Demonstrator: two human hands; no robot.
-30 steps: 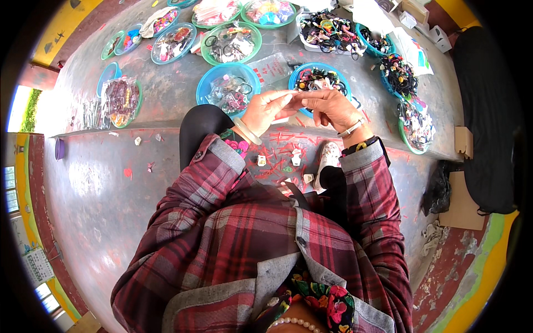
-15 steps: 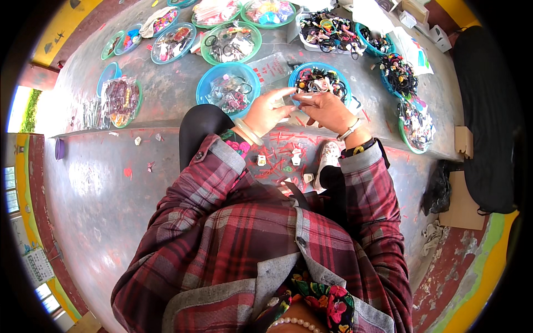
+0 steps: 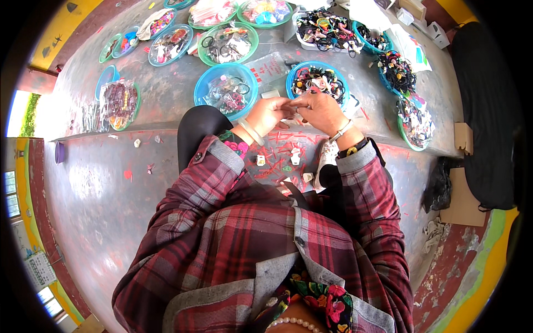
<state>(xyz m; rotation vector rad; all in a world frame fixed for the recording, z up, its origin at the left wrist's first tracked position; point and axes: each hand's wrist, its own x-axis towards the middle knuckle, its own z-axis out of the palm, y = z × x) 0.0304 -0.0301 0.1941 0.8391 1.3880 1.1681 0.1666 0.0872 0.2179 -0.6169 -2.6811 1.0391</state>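
Head view: both hands meet at the slab's front edge.
Left hand (image 3: 268,114) and right hand (image 3: 321,111) pinch a small pale piece (image 3: 290,109) between closed fingertips, before blue bowls (image 3: 200,91) of hair ties.

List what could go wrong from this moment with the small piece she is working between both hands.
1. The left hand and right hand meet fingertip to fingertip over the grey floor; the piece between them is too small to make out, and if it slips it may vanish among the red scraps below.
2. The blue basin and the blue basin of hair ties sit just beyond the hands, so a dropped piece could land in the wrong one.
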